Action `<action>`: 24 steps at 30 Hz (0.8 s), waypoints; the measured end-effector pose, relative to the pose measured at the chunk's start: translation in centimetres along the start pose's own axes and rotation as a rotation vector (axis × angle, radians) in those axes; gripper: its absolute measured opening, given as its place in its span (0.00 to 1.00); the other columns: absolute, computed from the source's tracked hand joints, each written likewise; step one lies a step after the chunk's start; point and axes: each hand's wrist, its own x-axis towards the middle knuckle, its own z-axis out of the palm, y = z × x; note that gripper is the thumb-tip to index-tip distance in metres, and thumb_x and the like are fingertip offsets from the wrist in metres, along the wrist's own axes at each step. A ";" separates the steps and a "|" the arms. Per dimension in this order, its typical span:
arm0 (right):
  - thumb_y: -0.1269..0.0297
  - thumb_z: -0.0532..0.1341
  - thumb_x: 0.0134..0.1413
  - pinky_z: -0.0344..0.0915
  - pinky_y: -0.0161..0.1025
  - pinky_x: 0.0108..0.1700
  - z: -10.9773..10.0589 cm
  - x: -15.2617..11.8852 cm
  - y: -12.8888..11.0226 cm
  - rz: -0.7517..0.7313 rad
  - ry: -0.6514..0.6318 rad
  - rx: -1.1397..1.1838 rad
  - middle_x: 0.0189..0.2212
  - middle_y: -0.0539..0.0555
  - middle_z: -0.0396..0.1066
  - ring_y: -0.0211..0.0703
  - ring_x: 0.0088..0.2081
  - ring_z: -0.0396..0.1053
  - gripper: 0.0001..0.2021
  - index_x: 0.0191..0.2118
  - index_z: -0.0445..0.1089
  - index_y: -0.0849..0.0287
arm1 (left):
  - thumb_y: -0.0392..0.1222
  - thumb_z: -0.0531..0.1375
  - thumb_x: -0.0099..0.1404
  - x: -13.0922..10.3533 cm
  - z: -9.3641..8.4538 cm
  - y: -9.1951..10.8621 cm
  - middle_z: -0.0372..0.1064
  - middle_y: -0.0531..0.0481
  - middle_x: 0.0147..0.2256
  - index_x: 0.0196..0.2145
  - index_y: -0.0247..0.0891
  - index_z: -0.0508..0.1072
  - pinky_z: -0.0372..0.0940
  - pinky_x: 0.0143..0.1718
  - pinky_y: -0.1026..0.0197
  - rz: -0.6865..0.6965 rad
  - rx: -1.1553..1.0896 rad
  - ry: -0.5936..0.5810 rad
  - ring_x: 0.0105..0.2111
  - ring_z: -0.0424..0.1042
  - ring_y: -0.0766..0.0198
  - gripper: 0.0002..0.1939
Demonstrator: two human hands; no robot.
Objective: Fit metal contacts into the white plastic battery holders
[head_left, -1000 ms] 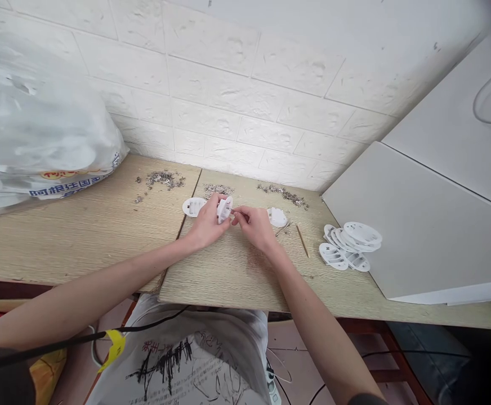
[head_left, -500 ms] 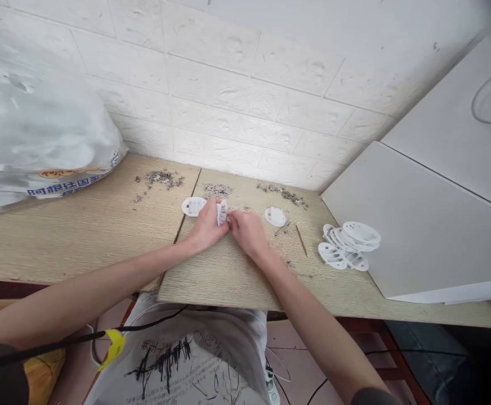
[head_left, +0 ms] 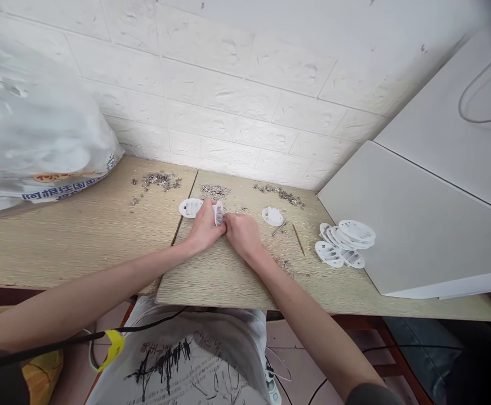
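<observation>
My left hand grips a white oval plastic part, tilted up on its edge near the middle of the table. Against the right side of that part, my right hand is closed with its fingertips pinched; whatever they hold is too small to make out. Just left of my left hand another white oval part lies flat. A further white part rests to the right of my right hand. Small metal pieces form a pile behind my hands.
Two more piles of metal pieces lie left and right. A thin wooden stick is near stacked white parts. A full plastic bag stands at left, a large white panel at right.
The whole view has shifted slightly, so the table items sit a little further left. Both hands stay together at the upright white part, with the right fingers slightly changed in pose.
</observation>
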 end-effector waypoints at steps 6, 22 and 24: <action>0.71 0.53 0.58 0.52 0.36 0.30 0.1 0.4 1.4 -0.007 0.080 0.218 0.27 0.56 0.74 0.41 0.27 0.66 0.12 0.29 0.73 0.59 | 0.34 0.61 0.49 0.2 -0.2 0.0 0.64 0.51 0.33 0.37 0.41 0.56 0.63 0.36 0.57 0.003 -0.057 -0.008 0.36 0.68 0.58 0.19; 0.63 0.53 0.59 0.57 0.34 0.31 -0.7 0.8 1.9 0.023 0.286 0.629 0.25 0.51 0.72 0.37 0.24 0.62 0.13 0.33 0.73 0.60 | 0.44 0.59 0.57 1.9 -2.1 -0.1 0.70 0.51 0.31 0.34 0.38 0.70 0.64 0.34 0.61 0.056 -0.446 0.070 0.31 0.68 0.64 0.09; 0.59 0.54 0.59 0.56 0.34 0.30 -0.9 0.8 1.1 0.025 0.301 0.656 0.24 0.51 0.71 0.37 0.24 0.62 0.14 0.33 0.73 0.60 | 0.46 0.60 0.56 2.2 -2.4 0.0 0.70 0.50 0.31 0.34 0.37 0.70 0.64 0.33 0.62 0.022 -0.524 0.098 0.31 0.68 0.64 0.11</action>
